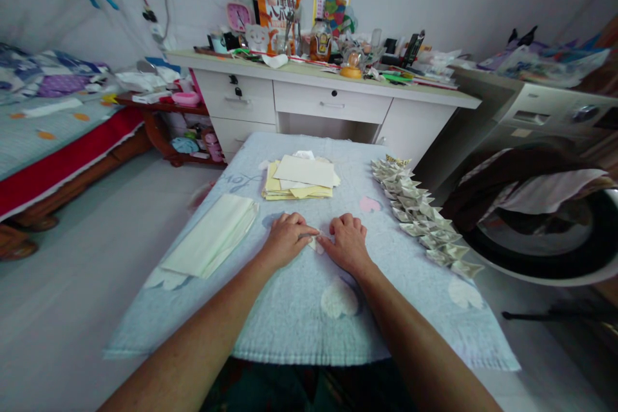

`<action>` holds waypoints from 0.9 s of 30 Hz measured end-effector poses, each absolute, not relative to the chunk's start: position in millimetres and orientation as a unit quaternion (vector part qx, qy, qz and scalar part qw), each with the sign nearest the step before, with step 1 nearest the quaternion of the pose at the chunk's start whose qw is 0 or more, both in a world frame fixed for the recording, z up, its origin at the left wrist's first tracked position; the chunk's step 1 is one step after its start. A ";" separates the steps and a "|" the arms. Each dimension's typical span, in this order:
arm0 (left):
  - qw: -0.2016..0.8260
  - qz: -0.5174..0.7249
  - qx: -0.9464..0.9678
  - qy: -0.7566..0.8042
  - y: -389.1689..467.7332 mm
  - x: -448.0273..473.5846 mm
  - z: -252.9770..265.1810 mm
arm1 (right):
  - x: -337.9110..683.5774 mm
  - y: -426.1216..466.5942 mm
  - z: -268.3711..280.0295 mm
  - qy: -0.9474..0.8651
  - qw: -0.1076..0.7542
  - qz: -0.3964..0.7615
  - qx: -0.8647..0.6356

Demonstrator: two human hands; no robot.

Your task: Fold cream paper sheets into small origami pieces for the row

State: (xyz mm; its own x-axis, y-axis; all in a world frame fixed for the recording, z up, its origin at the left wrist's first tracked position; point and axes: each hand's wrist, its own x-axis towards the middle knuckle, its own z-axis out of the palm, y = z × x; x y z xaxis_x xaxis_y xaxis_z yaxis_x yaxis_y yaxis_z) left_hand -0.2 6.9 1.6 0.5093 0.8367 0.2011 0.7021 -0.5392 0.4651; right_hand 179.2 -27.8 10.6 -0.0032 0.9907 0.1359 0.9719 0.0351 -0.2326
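Note:
My left hand (pixel 288 239) and my right hand (pixel 348 243) meet over the middle of the cloth-covered table. Between their fingertips is a small folded piece of pale paper (pixel 316 244), mostly hidden by the fingers. The fingers of both hands are curled, with thumbs and forefingers pressed on the paper. Just beyond the hands lies a stack of cream and yellow paper sheets (pixel 305 172). To the left sits a longer pile of pale folded paper (pixel 212 238). On the right, several pointed folded-paper pieces (pixel 420 206) stand in rows along the table's edge.
A light blue patterned cloth (pixel 309 322) covers the table. Behind it stands a white desk (pixel 333 103) crowded with jars, a pink clock (pixel 239 16) and an orange bag (pixel 277 6). A washing machine (pixel 545 116) with its door open is at right, a bed (pixel 58 122) at left.

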 end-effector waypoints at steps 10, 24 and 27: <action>0.169 0.199 0.852 0.454 7.4 -0.9 1.6 | 201.8 -26.7 10.4 -0.699 0.144 0.065 -0.697; 0.235 0.308 0.824 0.413 6.0 2.6 -1.9 | 189.3 -27.5 11.7 -0.764 0.195 0.089 -0.609; 0.300 0.331 0.789 0.422 4.3 4.8 -0.7 | 188.7 -27.7 14.8 -0.770 0.235 0.121 -0.580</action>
State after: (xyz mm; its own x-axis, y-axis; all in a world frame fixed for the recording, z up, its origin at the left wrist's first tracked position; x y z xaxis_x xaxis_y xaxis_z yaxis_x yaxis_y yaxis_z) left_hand 4.8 4.3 -0.7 0.4250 0.8641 0.2697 0.4667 -0.4645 0.7526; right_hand 188.7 -27.7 14.8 -0.2158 0.9509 0.2219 0.8377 0.2971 -0.4583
